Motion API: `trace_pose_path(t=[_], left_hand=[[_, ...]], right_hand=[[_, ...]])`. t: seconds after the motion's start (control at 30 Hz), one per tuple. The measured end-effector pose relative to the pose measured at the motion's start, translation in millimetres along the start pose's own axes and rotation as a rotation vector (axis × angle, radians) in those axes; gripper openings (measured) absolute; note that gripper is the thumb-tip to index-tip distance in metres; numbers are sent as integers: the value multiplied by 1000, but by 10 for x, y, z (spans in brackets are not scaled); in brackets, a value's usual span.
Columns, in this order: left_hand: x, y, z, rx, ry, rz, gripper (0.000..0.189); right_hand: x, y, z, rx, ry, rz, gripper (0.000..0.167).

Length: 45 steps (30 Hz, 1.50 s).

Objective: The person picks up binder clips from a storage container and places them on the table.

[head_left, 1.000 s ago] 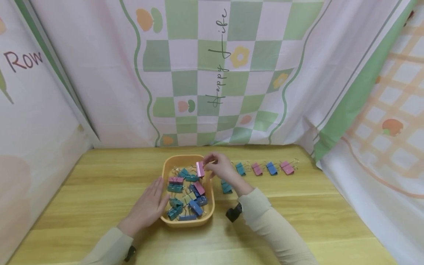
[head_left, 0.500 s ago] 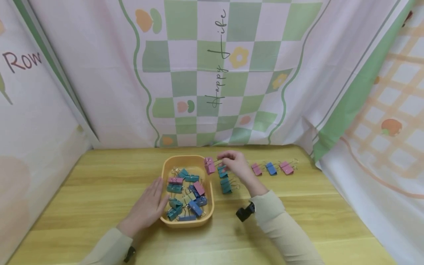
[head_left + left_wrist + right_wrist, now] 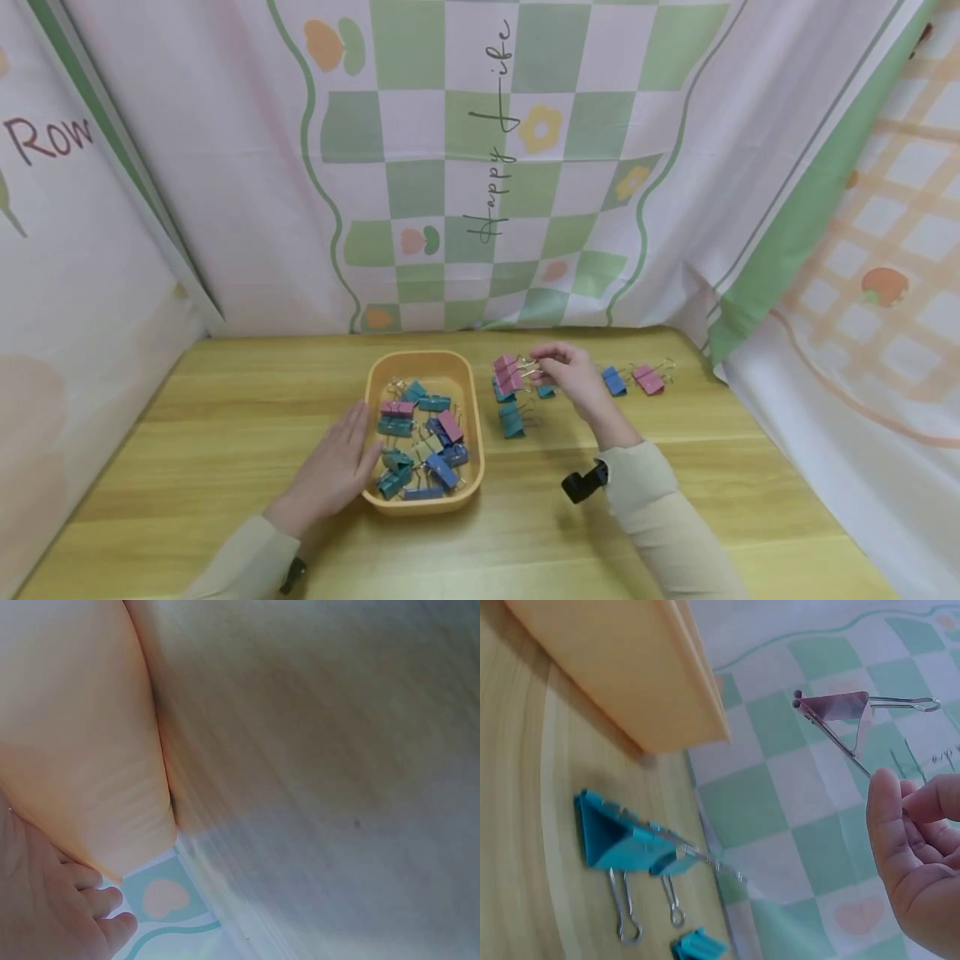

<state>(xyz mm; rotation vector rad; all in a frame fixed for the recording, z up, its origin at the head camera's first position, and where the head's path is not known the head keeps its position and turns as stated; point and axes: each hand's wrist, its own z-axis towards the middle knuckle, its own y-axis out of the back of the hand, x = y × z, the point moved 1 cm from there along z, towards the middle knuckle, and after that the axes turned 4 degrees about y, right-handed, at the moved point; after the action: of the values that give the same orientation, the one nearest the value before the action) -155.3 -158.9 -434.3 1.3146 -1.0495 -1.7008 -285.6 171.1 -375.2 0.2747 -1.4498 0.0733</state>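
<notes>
My right hand pinches a pink binder clip by a wire handle, right of the yellow tray. In the right wrist view, thumb and fingertips hold the handle of the pink clip, raised above the table. In the head view it overlaps a teal binder clip. My left hand rests against the tray's left side with fingers extended. The left wrist view shows the left hand's fingers beside the tray wall.
Inside the tray lie several binder clips, including a teal clip and a blue clip. A teal clip lies nearer on the table. Further right are a blue clip and a pink clip. A curtain hangs behind.
My right hand has carried the pink binder clip rightward from above the tray's far right corner to over the table clips. The left hand stays against the tray.
</notes>
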Motion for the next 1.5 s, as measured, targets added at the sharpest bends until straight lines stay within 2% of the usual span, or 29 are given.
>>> trace_pose_path(t=[0.5, 0.73, 0.97, 1.2, 1.5], left_hand=[[-2, 5, -11, -12, -20, 4, 62], [-7, 8, -6, -5, -15, 6, 62], [-3, 5, -2, -1, -18, 6, 62], [0, 2, 3, 1, -17, 7, 61], [-4, 2, 1, 1, -12, 2, 62]], right_hand=[[-285, 421, -169, -73, -58, -31, 25], [-452, 564, -217, -74, -105, -67, 26], [-635, 608, -202, -87, -184, -86, 28], [-716, 618, -202, -83, -211, -104, 28], [-806, 649, -201, -78, -238, -60, 25]])
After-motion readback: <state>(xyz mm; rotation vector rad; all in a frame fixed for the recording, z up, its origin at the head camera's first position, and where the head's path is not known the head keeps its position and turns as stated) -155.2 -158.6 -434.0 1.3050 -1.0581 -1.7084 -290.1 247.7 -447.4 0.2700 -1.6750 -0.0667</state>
